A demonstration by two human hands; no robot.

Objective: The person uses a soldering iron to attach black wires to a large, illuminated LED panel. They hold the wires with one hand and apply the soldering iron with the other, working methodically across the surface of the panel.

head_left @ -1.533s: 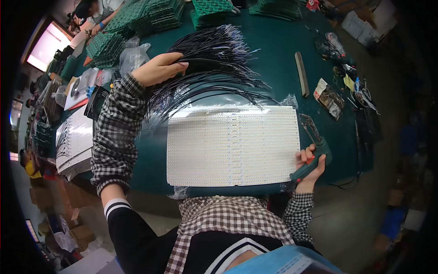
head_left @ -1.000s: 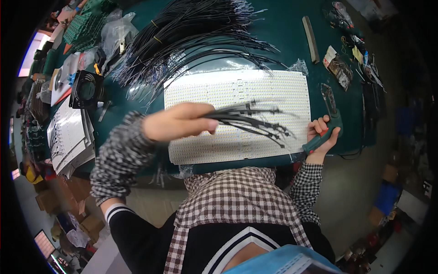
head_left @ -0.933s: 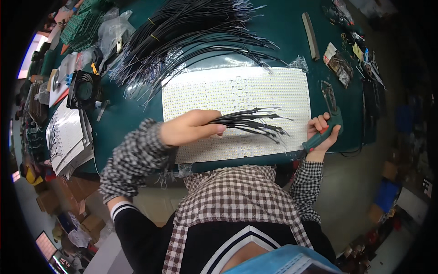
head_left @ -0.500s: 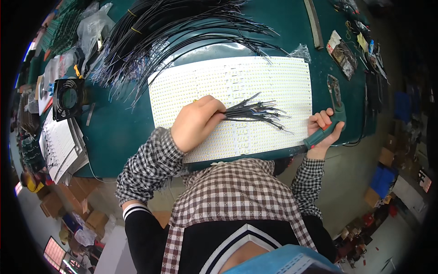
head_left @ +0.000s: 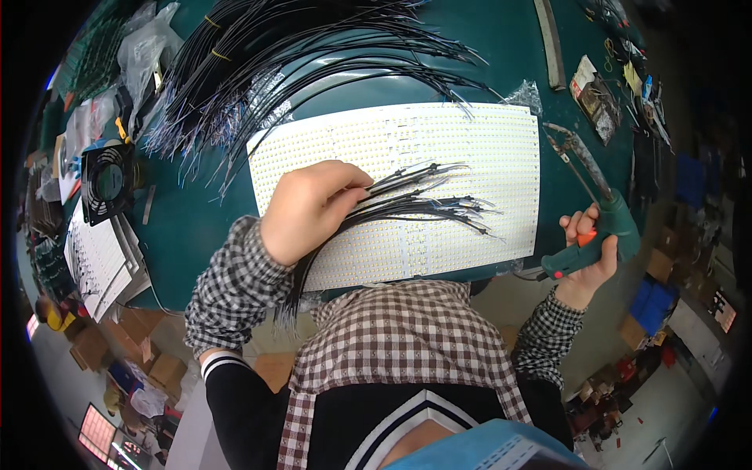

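We see the black cables lying loosely across the white panel, near its middle, with their other ends hanging down past the near edge of the green table; our left hand is above them, thumb and fingertips brought narrowly together on a few upper strands, while the lower strands spread out below; how many strands are pinched, we cannot tell. Our right hand has the fingers wrapped around the handle of the green pistol-shaped tool, beyond the panel's right edge, its metal nose pointing up and away from us. We judge that each cable is light, soft and springy, with a smooth jacket which may slide between the fingers; the thin bare-looking ends seem the fragile part, so it is better to take hold on the black jacket, a little behind these ends; the panel looks thin and rather stiff, best held by its border; the tool is probably the heaviest, and its handle is the proper place, because the nose could be hot.
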